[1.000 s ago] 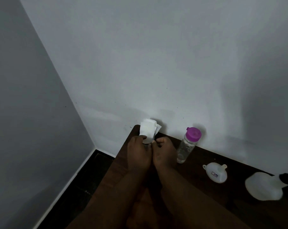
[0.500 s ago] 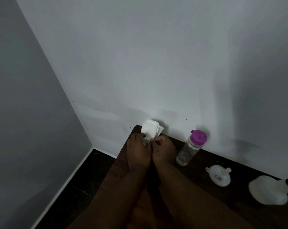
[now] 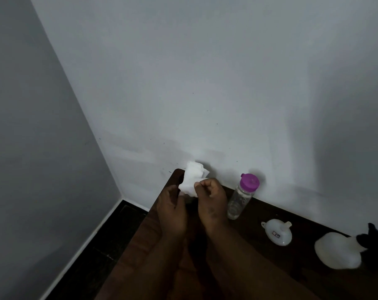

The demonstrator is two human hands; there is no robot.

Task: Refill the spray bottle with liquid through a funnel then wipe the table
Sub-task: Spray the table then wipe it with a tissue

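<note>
A white folded tissue (image 3: 192, 178) is held above the far left corner of the dark wooden table (image 3: 259, 278). My left hand (image 3: 171, 211) pinches its lower left edge and my right hand (image 3: 210, 200) pinches its lower right edge. A clear bottle with a purple cap (image 3: 242, 197) stands just right of my right hand, near the wall. A white funnel (image 3: 278, 232) lies on the table further right. The white spray bottle (image 3: 337, 252) with a black trigger head (image 3: 374, 237) lies on its side at the right edge.
The table stands in a room corner, with a white wall (image 3: 205, 83) behind it and a grey wall (image 3: 32, 148) to the left. Dark floor (image 3: 92, 256) shows beyond the table's left edge.
My two hands have drawn slightly apart and the tissue between them has spread and crumpled a little. The view shifted, so the spray bottle shows more of its black head.
</note>
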